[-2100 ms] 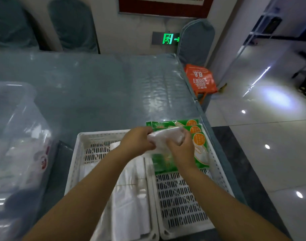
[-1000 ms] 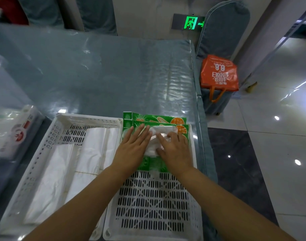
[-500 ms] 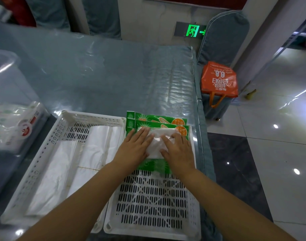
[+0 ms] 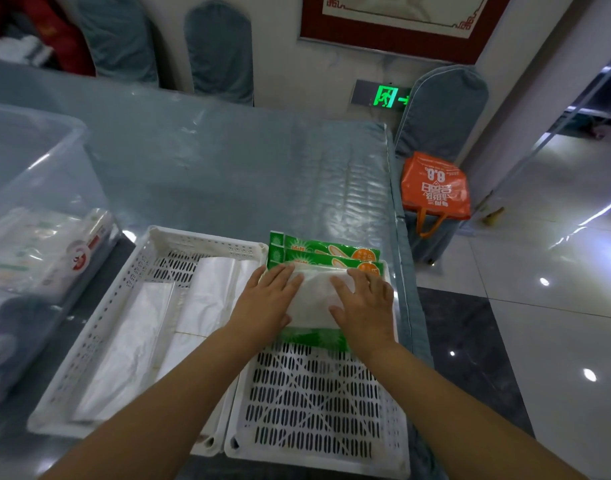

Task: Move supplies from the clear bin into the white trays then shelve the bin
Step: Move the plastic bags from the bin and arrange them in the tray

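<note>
Both hands lie flat on a white soft packet (image 4: 314, 299) in the far end of the right white tray (image 4: 318, 407). The left hand (image 4: 267, 301) presses on the left side of the packet with straight fingers, and the right hand (image 4: 364, 306) presses on its right side in the same way; neither hand curls around it. The packet sits on top of green packets (image 4: 323, 252) with orange round marks, which stick out over the far rim of this tray. The near part of the right tray shows its bare slotted floor.

The left white tray (image 4: 99, 344) stands just beside it, touching, and holds folded white plastic bags (image 4: 179, 313). At the left edge of the view stands the clear bin (image 4: 37, 188), with wrapped packs (image 4: 47, 251) inside. All of this is on a worktop (image 4: 228, 168) covered by blue cloth under clear film. Beyond the right corner of the worktop, an orange bag (image 4: 435, 188) rests on a covered chair (image 4: 442, 109).
</note>
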The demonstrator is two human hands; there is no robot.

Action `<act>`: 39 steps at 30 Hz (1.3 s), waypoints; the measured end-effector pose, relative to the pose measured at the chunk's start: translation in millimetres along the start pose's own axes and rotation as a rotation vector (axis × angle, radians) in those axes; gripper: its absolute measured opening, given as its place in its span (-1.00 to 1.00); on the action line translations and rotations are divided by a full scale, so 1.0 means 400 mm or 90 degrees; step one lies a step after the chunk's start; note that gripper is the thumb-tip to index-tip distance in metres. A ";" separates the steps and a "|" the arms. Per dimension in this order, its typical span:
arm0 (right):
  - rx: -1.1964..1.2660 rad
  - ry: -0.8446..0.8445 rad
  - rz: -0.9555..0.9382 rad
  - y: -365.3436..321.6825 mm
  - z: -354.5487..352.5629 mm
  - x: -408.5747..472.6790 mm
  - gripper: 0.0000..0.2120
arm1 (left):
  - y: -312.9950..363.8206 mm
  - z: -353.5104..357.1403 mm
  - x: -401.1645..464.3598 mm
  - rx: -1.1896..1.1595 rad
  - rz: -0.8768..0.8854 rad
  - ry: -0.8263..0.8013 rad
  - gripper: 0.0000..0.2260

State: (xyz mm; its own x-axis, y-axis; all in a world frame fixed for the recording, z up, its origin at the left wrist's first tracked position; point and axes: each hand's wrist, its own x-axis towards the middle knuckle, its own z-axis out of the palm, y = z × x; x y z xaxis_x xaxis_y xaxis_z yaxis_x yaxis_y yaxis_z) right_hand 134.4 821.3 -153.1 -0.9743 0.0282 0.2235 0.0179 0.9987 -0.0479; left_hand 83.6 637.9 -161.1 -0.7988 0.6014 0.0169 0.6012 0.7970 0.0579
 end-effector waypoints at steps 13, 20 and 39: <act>-0.084 -0.064 -0.023 -0.009 -0.001 0.071 -0.28 | -0.003 0.012 0.014 0.008 -0.127 0.036 -0.25; -0.091 -0.025 -0.030 -0.001 -0.002 0.067 -0.40 | -0.003 0.006 0.046 -0.004 -0.162 0.041 -0.32; 0.225 0.171 -0.304 -0.410 -0.215 0.220 -0.90 | -0.254 -0.374 -0.211 -0.027 -0.218 0.328 -0.87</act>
State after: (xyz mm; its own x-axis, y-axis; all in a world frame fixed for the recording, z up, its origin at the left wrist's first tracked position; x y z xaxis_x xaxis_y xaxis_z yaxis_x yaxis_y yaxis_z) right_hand 65.0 663.7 -41.8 -0.7659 -0.3601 0.5327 -0.5226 0.8312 -0.1895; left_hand 86.5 497.7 -19.2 -0.8604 0.1991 0.4692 0.3159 0.9307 0.1845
